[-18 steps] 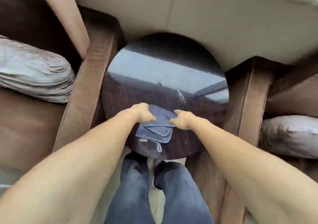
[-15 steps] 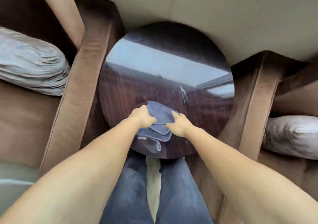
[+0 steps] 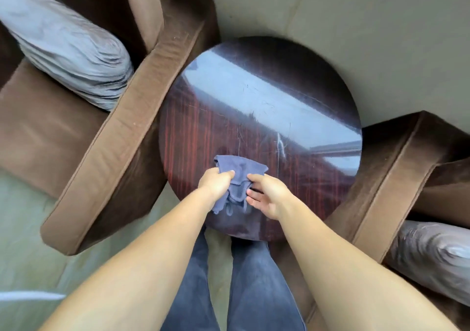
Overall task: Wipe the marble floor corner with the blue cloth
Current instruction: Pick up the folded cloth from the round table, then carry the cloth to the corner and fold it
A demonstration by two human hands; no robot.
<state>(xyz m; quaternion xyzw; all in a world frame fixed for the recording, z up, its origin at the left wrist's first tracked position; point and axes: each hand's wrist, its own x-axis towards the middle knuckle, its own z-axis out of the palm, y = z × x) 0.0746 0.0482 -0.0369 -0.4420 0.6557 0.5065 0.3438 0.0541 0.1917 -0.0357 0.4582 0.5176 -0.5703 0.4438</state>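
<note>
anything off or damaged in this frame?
Yes: fine scratches and streaks on the glossy round table top. The blue cloth is bunched between left hand and right hand, over the table, not the floor.

Living room or lounge: two brown velvet armchairs (image 3: 122, 137) (image 3: 396, 178) with grey cushions (image 3: 73, 48) (image 3: 437, 262) flank a round glossy dark-wood side table (image 3: 259, 116), all on pale stone floor (image 3: 356, 12).
</note>
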